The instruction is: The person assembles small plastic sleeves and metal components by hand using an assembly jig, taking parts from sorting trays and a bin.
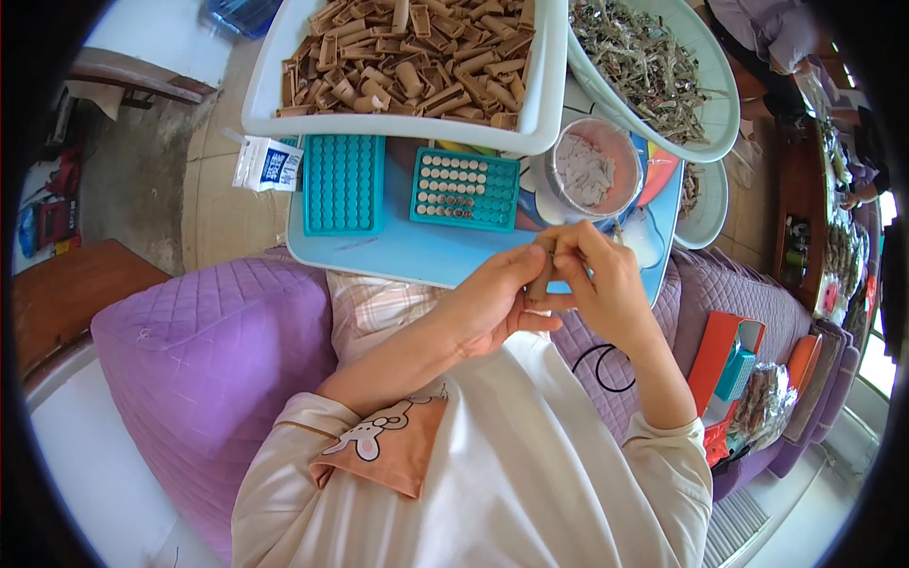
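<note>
Above my lap, at the near edge of the blue table (379, 257), a small brown tube-shaped piece (540, 284) is held upright between both hands. My left hand (492, 295) is closed round it, thumb along its side. At its top, the fingers of my right hand (603, 284) are pinched together; whether they hold something separate is hidden. Just beyond stands a round tub (632, 156) of white scraps (584, 175). A teal tray (464, 225) has rows of white discs and some silvery ones. Left of it lies another teal tray (343, 185) with rows of round holes.
A white bin (549, 71) at the far side is heaped with brown pieces (407, 80). To its right, a pale green basin (724, 95) holds clear wrapped strips. A white packet (265, 164) lies by the left tray. Purple quilted seating (218, 350) surrounds me; an orange-red box (724, 360) sits right.
</note>
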`<action>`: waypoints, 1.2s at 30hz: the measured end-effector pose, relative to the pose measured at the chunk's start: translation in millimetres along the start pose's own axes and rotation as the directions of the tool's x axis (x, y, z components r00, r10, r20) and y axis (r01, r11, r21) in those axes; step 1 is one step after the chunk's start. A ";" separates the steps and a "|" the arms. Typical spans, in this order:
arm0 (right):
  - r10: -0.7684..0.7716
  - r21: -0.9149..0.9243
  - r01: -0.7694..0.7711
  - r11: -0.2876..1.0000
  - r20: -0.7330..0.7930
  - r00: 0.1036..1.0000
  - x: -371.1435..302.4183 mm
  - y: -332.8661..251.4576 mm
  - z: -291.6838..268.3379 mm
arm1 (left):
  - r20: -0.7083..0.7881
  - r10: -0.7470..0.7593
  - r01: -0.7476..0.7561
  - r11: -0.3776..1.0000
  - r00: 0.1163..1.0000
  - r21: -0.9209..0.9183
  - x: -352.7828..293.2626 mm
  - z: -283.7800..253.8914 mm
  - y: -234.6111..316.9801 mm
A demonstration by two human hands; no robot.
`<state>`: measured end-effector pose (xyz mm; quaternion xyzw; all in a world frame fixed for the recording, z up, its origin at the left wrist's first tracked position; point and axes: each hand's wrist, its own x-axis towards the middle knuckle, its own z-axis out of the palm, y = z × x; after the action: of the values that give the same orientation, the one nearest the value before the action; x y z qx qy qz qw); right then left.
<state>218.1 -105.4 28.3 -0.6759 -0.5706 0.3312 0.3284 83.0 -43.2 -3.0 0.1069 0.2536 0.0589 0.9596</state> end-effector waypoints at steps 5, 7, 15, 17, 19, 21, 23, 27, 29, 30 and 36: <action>0.041 0.049 -0.043 0.998 0.039 0.998 -8.5 5.6 -38.7 | 0.114 -0.081 0.073 0.995 0.990 0.073 13.3 9.5 -2.7; 0.119 0.060 -0.109 0.992 -0.194 0.974 -21.4 15.3 -72.9 | 0.099 0.103 -0.113 0.988 0.990 0.105 14.0 18.5 0.5; 0.080 -0.398 -0.391 0.830 -0.609 0.789 5.3 121.9 -197.6 | -0.002 0.331 -0.327 0.930 0.943 0.166 -0.9 -4.5 56.0; 0.039 -0.426 -0.375 0.824 -0.617 0.786 56.6 130.9 -190.3 | 0.001 0.357 -0.350 0.916 0.934 0.198 -1.4 -5.4 62.2; -0.109 -0.638 -0.336 0.693 -0.553 0.826 98.7 154.8 -183.2 | 0.001 0.382 -0.372 0.898 0.924 0.234 -1.7 -4.8 66.6; -0.181 -0.717 -0.306 0.627 -0.515 0.838 122.5 174.2 -179.9 | 0.044 0.421 -0.412 0.853 0.906 0.319 -2.4 -0.4 74.7; -0.058 -0.687 -0.400 0.607 -0.540 0.839 146.2 181.8 -174.5 | 0.023 0.480 -0.457 0.820 0.877 0.345 -11.0 -3.4 82.7; -0.221 -0.549 -0.262 0.794 -0.661 0.717 162.6 179.4 -193.5 | -0.032 0.602 -0.547 0.745 0.798 0.382 -24.8 -16.6 103.2; -0.309 -0.494 -0.144 0.857 -0.717 0.624 155.1 145.0 -215.4 | -0.051 0.633 -0.568 0.724 0.772 0.390 -22.7 -18.4 115.5; -0.352 -0.469 -0.063 0.881 -0.738 0.575 154.5 126.6 -223.4 | -0.080 0.667 -0.587 0.701 0.741 0.406 -22.0 -18.8 121.3; -0.371 -0.331 0.167 0.929 -0.837 0.401 144.8 26.4 -254.1 | -0.104 0.756 -0.671 0.628 0.646 0.395 -21.0 -20.1 147.2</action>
<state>460.4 17.5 139.6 -0.6747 -0.4445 -0.1867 0.5589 46.1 99.6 24.5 0.3448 0.3190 0.4089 0.7824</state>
